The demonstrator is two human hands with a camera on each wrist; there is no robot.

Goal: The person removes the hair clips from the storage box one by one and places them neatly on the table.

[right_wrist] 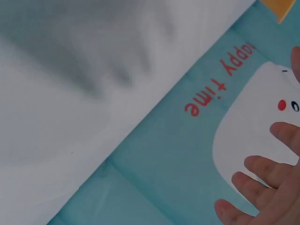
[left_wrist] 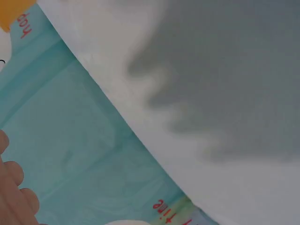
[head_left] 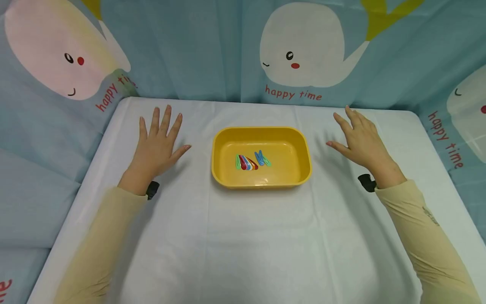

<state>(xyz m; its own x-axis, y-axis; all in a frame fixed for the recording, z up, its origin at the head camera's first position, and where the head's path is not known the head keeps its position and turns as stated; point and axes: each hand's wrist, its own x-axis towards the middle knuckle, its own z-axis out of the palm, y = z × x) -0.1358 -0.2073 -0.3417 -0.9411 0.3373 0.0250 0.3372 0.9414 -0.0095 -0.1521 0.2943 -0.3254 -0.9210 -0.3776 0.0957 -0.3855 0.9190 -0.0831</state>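
A yellow rectangular tray [head_left: 262, 185] stands on the white-covered table in the head view. Inside it lie several small, glossy hair clips [head_left: 247, 163], grouped left of centre in green, red, blue, white and orange. Blue clips [head_left: 260, 158] and a green one lie just right of that group. My left hand [head_left: 155, 148] is held over the table left of the tray, fingers spread and holding nothing. To the tray's right, my right hand [head_left: 360, 141] is likewise spread, with nothing in it. Fingers of each hand edge into the left wrist view [left_wrist: 16, 197] and right wrist view [right_wrist: 269, 187].
A white cloth [head_left: 262, 245] covers the table, and both hands cast shadows on it. Blue curtains [head_left: 190, 50] printed with whales rise behind and at the sides. Black wrist bands [head_left: 152, 190] show below both hands.
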